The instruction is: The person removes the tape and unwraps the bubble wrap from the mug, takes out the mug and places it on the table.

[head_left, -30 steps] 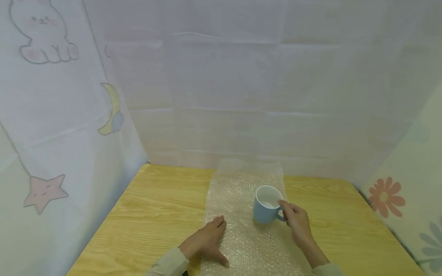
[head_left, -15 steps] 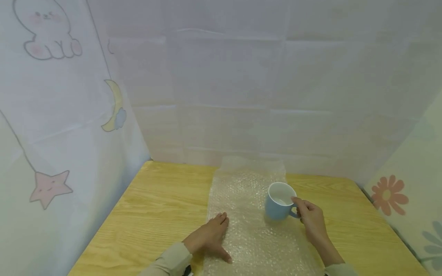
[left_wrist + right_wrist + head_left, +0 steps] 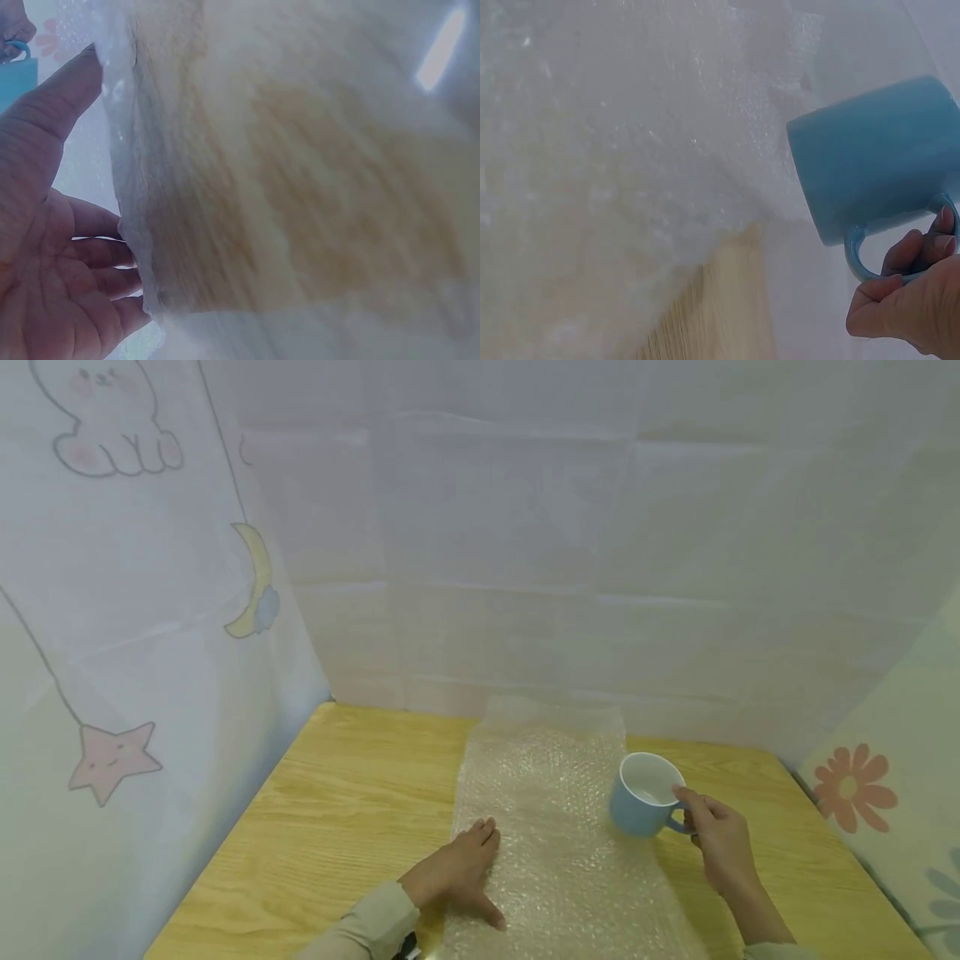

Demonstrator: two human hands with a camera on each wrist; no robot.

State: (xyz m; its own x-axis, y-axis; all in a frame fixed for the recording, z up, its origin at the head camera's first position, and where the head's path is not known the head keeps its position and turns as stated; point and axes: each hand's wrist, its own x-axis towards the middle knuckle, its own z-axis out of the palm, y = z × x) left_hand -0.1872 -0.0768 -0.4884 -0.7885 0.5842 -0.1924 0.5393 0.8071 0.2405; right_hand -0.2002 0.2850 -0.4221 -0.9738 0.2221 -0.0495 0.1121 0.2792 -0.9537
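My right hand (image 3: 723, 847) grips the handle of a light blue mug (image 3: 641, 810) with a white inside. The mug is upright over the right edge of a long sheet of bubble wrap (image 3: 555, 860). In the right wrist view the fingers curl through the mug's handle (image 3: 859, 259), and the mug (image 3: 877, 157) hangs above the surface. My left hand (image 3: 461, 864) rests on the left edge of the bubble wrap, fingers straight and thumb spread out. The left wrist view has this palm (image 3: 52, 277) up against the sheet's edge (image 3: 124, 165).
The sheet lies lengthwise over a wooden table (image 3: 360, 785), its far end reaching the back wall (image 3: 510, 568). White printed cloth surrounds the table, with a star (image 3: 116, 760) and a moon (image 3: 255, 581) on the left, a flower (image 3: 855, 787) on the right.
My right hand has carried the mug to the right, from above the bubble wrap toward its right edge. The left hand stays on the sheet. The head view has shifted slightly.
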